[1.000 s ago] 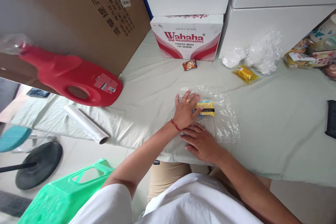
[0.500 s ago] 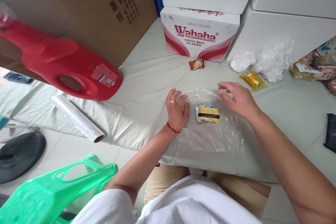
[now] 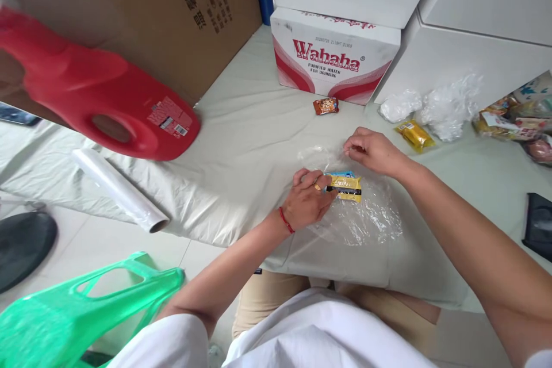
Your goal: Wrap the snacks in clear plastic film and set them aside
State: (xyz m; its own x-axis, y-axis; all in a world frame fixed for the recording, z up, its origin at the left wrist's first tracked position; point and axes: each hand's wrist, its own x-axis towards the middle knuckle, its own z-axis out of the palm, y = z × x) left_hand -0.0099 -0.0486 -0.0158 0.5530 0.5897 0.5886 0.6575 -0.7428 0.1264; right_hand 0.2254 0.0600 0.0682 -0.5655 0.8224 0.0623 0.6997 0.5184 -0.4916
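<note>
A sheet of clear plastic wrap lies crinkled on the pale green cloth. On it rest a yellow snack packet with a black stripe and, partly under that, a blue packet. My left hand reaches over the left end of the packets, fingers apart and touching the yellow one. Beyond the packets, my right hand is closed in a pinch at the far edge of the wrap; the film between its fingers is hard to see but lifts toward them.
A roll of plastic film and a red jug lie to the left. Behind stands a Wahaha carton with a brown packet before it. Right are a yellow packet and wrapped white bundles. A green stool stands below.
My left hand has moved right onto the packets. My right hand has moved slightly left, its fingers closing at the wrap's far edge, which has shifted. The view has tilted a little.
</note>
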